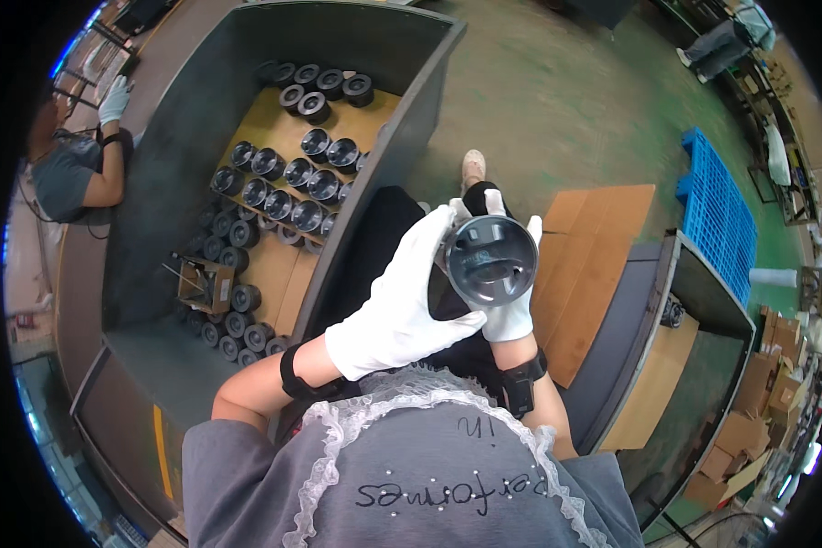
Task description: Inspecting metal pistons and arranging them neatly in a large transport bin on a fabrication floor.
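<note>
Between my two white-gloved hands, in front of my chest, is a dark round part with a glossy, clear-looking top (491, 260). My left hand (402, 297) grips its left side, the thumb lying below it and the fingers above. Around its right side and underneath, my right hand (513, 315) is wrapped, partly hidden by the part. To the left stands a large grey bin (438, 82). Inside it, several similar glossy round parts (323, 184) sit in rows on a cardboard sheet, and several dark ring-shaped parts (244, 233) lie lower down.
A small cardboard box (206, 285) rests among the rings. On my right are a flat cardboard sheet (583, 274), a second grey bin (749, 338) and a blue plastic pallet (721, 210). A gloved person (82, 169) sits beyond the left bin; another person (735, 41) is far right.
</note>
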### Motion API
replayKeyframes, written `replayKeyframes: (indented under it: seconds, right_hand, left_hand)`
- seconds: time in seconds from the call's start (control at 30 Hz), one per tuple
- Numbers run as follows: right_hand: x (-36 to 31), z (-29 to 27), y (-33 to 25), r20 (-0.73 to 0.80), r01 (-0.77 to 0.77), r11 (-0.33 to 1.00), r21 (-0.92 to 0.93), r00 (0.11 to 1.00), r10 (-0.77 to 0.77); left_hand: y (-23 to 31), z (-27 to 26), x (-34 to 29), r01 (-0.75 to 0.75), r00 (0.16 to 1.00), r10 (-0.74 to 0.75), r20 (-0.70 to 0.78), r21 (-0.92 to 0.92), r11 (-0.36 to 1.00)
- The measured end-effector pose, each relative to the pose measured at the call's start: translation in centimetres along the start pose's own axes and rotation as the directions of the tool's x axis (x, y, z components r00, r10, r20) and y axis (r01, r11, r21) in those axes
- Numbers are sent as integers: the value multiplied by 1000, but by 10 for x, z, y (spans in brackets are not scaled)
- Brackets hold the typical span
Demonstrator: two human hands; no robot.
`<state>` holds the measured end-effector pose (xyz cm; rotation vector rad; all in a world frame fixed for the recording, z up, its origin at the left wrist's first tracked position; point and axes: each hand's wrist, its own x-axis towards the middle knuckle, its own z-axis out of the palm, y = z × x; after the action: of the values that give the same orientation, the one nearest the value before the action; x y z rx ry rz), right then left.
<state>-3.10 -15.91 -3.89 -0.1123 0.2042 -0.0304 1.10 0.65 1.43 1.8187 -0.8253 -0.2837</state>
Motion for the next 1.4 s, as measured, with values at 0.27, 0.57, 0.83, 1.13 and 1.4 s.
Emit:
replayKeyframes:
  seconds: [0.27, 0.57, 0.83, 1.13, 1.4]
  right_hand:
    - [13, 19, 22, -55, 58, 864, -500, 994, -98]
    - [57, -29, 5, -21, -69, 844, -532, 997, 69]
    - [55, -103, -34, -287, -146, 747, -649, 956, -62]
    - [45, -98, -22, -535, -261, 663, -702, 807, -250]
    - [40, -92, -14, -552, -270, 611, -744, 764, -335]
  left_hand:
    - [4, -26, 22, -16, 999, 26, -38, 235, 972]
    - [4, -179, 106, 410, 908, -403, -110, 423, 808]
    - [-213, -254, 212, 581, 806, -538, -248, 505, 638]
    - [-462, -104, 255, 664, 739, -571, -358, 530, 526]
    - [-506, -76, 234, 653, 749, -568, -341, 524, 547]
